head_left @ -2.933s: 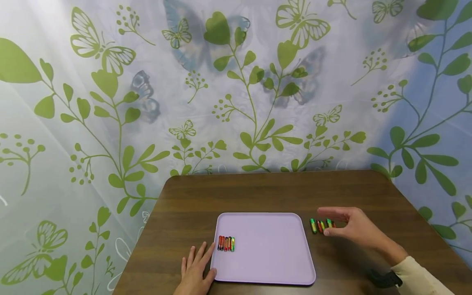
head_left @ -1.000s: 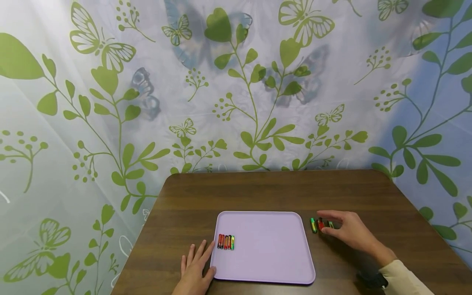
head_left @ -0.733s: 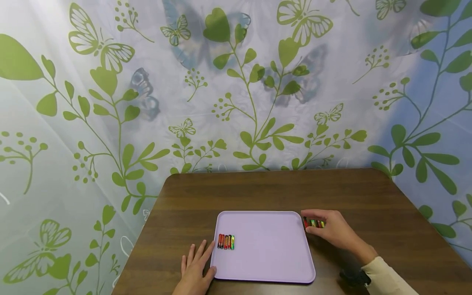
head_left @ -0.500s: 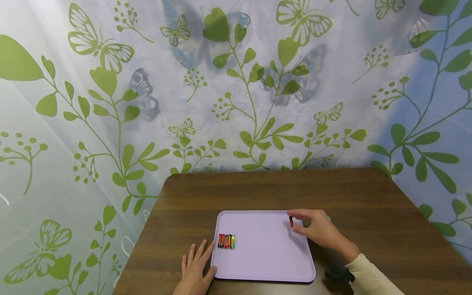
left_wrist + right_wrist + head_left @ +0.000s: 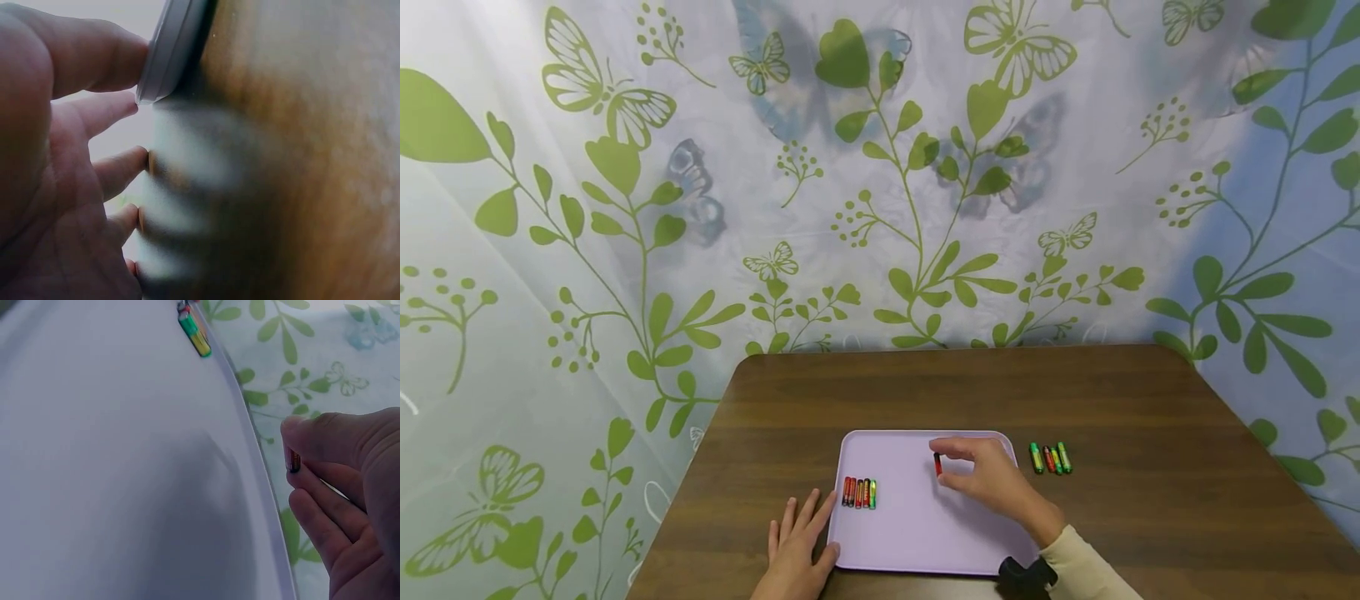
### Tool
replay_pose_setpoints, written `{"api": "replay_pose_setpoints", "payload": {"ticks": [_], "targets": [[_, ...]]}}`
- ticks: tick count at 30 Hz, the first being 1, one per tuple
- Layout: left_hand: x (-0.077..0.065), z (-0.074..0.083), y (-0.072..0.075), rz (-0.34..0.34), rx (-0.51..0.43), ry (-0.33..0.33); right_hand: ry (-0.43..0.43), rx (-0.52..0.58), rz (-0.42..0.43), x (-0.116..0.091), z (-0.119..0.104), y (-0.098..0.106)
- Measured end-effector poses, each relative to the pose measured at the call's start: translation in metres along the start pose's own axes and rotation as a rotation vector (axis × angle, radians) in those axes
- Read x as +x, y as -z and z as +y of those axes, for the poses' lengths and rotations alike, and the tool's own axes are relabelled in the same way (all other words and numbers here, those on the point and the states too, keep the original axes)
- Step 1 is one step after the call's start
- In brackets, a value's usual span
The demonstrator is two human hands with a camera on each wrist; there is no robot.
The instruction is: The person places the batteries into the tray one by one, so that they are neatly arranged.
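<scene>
The right hand (image 5: 992, 482) pinches a battery (image 5: 937, 465) over the tray (image 5: 940, 537), its long axis roughly parallel to the tray's left edge. The battery row (image 5: 859, 493) lies leftward, near that edge, closer to the spread left hand (image 5: 797, 552).

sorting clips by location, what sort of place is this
Probably an indoor tabletop workspace, exact room unclear: a wood-look table, a curtain-like backdrop printed with leaves and butterflies behind it, and a lilac tray with a row of batteries.
</scene>
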State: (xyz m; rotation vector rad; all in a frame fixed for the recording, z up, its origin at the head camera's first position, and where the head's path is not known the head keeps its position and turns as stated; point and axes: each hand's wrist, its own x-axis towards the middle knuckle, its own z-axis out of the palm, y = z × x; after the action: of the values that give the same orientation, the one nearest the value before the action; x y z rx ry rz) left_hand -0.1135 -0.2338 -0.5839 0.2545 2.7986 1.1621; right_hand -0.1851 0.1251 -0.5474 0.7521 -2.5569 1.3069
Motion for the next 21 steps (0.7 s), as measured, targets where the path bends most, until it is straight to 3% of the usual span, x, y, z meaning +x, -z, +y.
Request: {"api": "replay_pose_setpoints", "payload": {"ticks": [10, 21], "targets": [[0.001, -0.009, -0.003, 0.008, -0.008, -0.008, -0.049, 0.049, -0.045, 0.005, -0.014, -0.043], [0.001, -0.006, -0.003, 0.014, -0.002, -0.010, -0.010, 0.013, -0.069, 0.015, -0.029, -0.073]]}}
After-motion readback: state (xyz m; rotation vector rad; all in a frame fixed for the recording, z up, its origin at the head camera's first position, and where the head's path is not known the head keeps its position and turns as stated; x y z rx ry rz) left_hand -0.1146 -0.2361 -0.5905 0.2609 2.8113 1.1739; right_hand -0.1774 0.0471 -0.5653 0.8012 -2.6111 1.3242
